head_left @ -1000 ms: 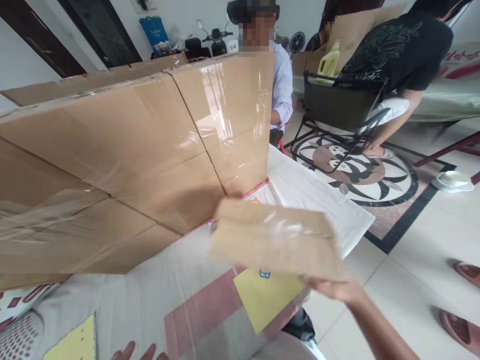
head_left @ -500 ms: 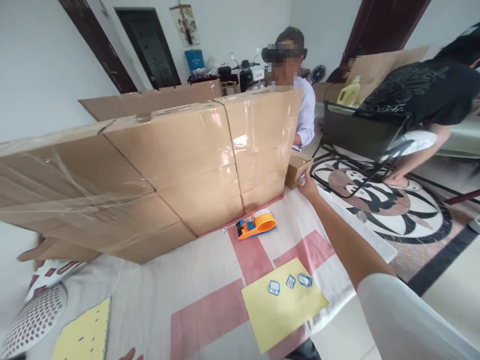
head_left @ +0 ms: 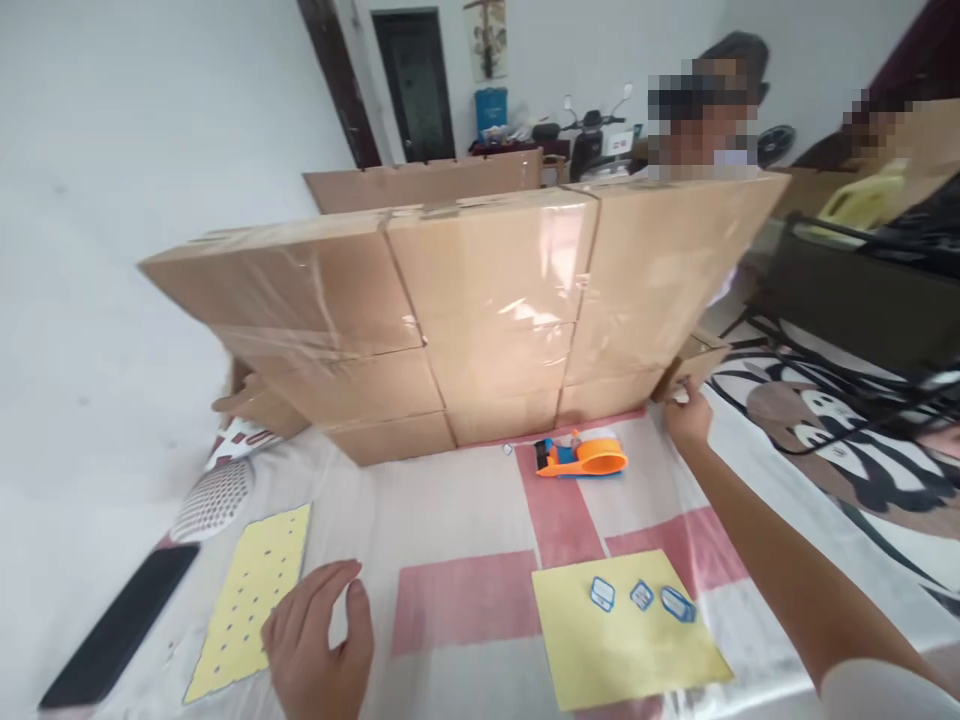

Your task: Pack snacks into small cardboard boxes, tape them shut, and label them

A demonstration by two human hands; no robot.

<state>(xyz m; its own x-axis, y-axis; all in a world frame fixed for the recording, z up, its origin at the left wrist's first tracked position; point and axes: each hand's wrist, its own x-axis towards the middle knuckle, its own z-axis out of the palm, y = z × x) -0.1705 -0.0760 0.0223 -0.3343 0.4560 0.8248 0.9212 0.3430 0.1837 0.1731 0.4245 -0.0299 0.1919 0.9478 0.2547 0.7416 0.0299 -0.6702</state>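
My right hand (head_left: 688, 415) reaches to a small cardboard box (head_left: 697, 355) at the right end of the big box wall. Its fingers are pinched at the near face of that box, with a small whitish bit at the fingertips that I cannot make out. Low over the cloth, my left hand (head_left: 319, 640) hangs open, thumb and fingers apart and holding nothing, just right of a yellow dotted sheet (head_left: 255, 590). Between the hands lie an orange and blue tape dispenser (head_left: 581, 457) and a yellow sheet (head_left: 630, 650) bearing several blue-edged labels (head_left: 602, 593).
Taped cardboard boxes (head_left: 487, 310) form a tall wall across the table. On the left are a black flat slab (head_left: 120, 625) and a white perforated object (head_left: 214, 500). Behind the wall is a person (head_left: 712, 110); a dark chair (head_left: 855, 290) stands at right.
My view has turned left, so the scene shifts rightward. My left hand has come up into view from the bottom edge. My right hand stays at the small box.
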